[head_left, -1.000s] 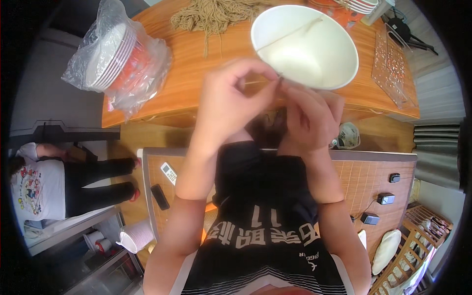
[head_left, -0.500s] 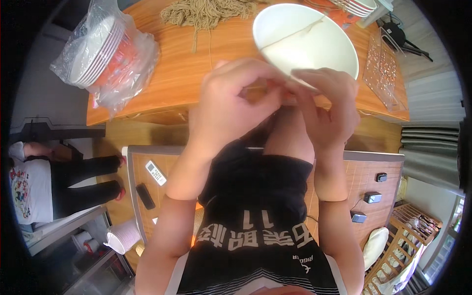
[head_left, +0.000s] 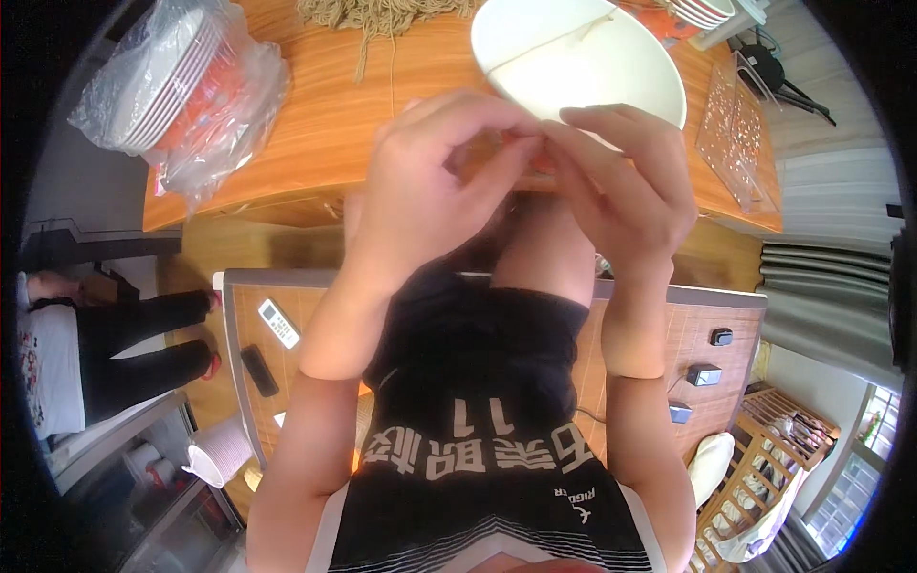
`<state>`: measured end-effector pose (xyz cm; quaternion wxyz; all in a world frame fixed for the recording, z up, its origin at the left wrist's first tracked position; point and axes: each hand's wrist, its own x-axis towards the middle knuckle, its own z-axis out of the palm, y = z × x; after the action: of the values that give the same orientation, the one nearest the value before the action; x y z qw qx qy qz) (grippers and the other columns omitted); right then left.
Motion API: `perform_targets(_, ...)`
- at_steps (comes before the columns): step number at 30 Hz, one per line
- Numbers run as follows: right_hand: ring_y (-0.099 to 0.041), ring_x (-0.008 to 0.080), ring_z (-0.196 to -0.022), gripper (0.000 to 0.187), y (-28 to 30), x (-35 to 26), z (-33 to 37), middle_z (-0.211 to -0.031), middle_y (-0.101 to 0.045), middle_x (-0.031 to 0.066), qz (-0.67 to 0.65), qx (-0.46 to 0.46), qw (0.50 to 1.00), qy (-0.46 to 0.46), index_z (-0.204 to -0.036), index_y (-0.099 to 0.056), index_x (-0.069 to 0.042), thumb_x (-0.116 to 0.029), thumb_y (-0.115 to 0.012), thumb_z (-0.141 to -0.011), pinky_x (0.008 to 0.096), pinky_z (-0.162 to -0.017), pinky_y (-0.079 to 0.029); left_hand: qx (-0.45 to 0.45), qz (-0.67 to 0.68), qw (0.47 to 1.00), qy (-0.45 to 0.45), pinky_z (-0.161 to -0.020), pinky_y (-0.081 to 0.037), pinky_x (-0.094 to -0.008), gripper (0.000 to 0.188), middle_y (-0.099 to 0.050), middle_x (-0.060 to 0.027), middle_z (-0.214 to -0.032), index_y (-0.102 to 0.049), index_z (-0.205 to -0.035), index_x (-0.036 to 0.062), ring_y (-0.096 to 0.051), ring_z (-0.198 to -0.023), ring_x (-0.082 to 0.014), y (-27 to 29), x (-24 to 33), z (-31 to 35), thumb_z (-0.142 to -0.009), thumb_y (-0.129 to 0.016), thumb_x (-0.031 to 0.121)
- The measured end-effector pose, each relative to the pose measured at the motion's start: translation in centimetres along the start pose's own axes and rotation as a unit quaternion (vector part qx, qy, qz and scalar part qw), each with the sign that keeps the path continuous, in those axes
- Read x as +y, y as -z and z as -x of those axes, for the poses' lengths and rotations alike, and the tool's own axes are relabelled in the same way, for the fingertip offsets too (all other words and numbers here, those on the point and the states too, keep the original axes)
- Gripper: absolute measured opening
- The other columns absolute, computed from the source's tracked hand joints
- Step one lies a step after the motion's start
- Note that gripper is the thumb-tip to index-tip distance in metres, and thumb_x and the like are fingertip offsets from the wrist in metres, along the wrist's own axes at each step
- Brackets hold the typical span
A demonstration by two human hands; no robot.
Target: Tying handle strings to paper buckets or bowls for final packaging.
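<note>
1. One white bowl [head_left: 573, 76] stands near the far edge of view on the wood-coloured worktop [head_left: 330, 124], just beyond the person's hands; its inside is smooth, plain and bright.
2. Its wide mouth faces up toward the camera, showing as an oval whose long axis runs from upper left to lower right.
3. One thin, pale-brown strand [head_left: 586, 31] crosses the mouth, slanting from the left rim up to the right, thicker near its upper right end.
4. The left hand [head_left: 420, 167] curves its thumb and index fingers into a ring, tips close together; the right hand [head_left: 630, 181] meets it with bent fingers, one held apart. Both are before the bowl's near rim; whether the tips are fully closed, or grip anything, cannot be told.
5. Also on the worktop: one heap of brown cord [head_left: 377, 11], one bagged stack of nested bowls [head_left: 162, 86] at left, and one clear tray [head_left: 731, 138] at right.
</note>
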<state>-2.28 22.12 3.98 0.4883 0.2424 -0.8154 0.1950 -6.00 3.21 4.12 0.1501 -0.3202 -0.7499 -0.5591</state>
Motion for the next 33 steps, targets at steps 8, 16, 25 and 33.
perform_targets(8, -0.068, 0.0212, -0.084, 0.024, -0.5, 1.0, -0.6, -0.093, -0.071, 0.0006, -0.010, 0.040, 0.999, 0.031, -0.089, -0.078, -0.013, -0.005, -0.082, -0.066, 0.0342, -0.071, -0.052, 0.052, -0.097, 0.985, -0.133, -0.053, -0.040, -0.0219, 0.014, -0.069, -0.0034, -0.089, -0.074, -0.097, 0.0062, -0.055, -0.063, -0.0098, -0.7, 0.2, -0.5, -0.086, -0.074, -0.002)
perform_targets(16, -0.057, 0.0332, -0.129, 0.015, 1.2, 0.6, -2.8, -0.118, -0.070, 0.0030, -0.041, -0.122, 0.986, -0.101, -0.087, -0.077, -0.010, -0.006, -0.076, -0.072, 0.0496, -0.112, -0.036, 0.148, -0.116, 0.975, -0.116, -0.062, -0.054, -0.0326, 0.019, -0.066, -0.0074, -0.085, -0.076, -0.093, 0.0099, -0.068, -0.073, -0.0252, -1.8, 0.1, -0.5, -0.078, -0.078, -0.001)
perform_targets(25, -0.042, 0.0368, -0.144, 0.008, 1.6, 0.0, -3.3, -0.134, -0.066, 0.0074, -0.103, -0.161, 0.957, -0.218, -0.090, -0.076, -0.005, -0.008, -0.072, -0.083, 0.0477, -0.119, -0.027, 0.128, -0.069, 0.985, -0.090, -0.060, -0.054, -0.0290, 0.016, -0.070, -0.0085, -0.086, -0.077, -0.091, 0.0069, -0.069, -0.070, -0.0191, -1.3, -0.3, -1.1, -0.079, -0.079, -0.003)
perform_targets(33, -0.043, 0.0355, -0.143, 0.010, 1.7, 0.2, -3.7, -0.132, -0.067, 0.0096, -0.129, -0.173, 0.945, -0.244, -0.092, -0.076, -0.003, -0.008, -0.072, -0.084, 0.0459, -0.119, -0.029, 0.144, -0.094, 0.969, -0.175, -0.066, -0.053, -0.0297, 0.020, -0.071, -0.0038, -0.086, -0.077, -0.091, 0.0097, -0.069, -0.076, -0.0197, -0.9, -1.2, -0.4, -0.075, -0.082, 0.000)
